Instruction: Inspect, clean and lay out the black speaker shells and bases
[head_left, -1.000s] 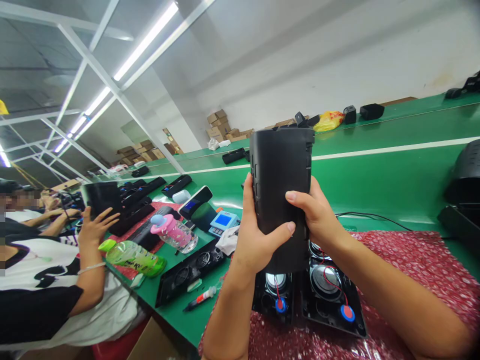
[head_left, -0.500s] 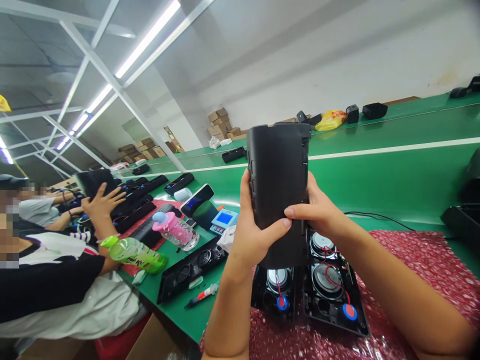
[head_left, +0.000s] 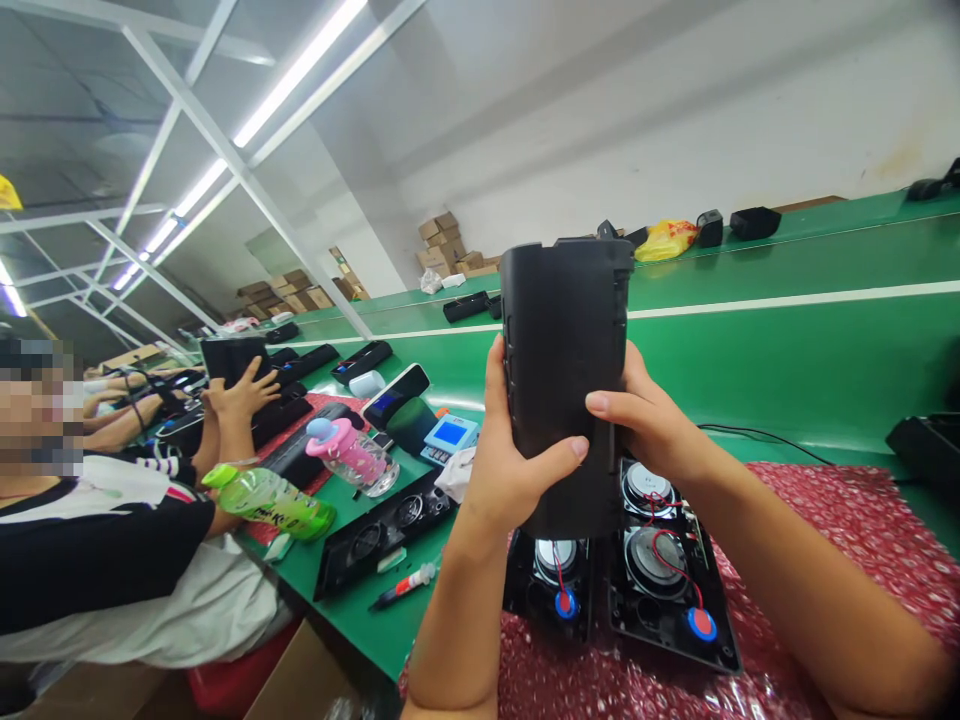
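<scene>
One housing (head_left: 566,330); left hand (head_left: 514,475), right hand (head_left: 654,420) at edges.

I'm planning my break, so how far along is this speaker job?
Drivers and a wired red-and-blue disc look fitted in the right open panel. In hand: a black casing, held up by the left hand and right hand. Closing that panel seems left; its insides lie bare.

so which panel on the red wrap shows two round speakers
The right panel, with two speakers visible; the left panel shows only one below the black case.
</scene>
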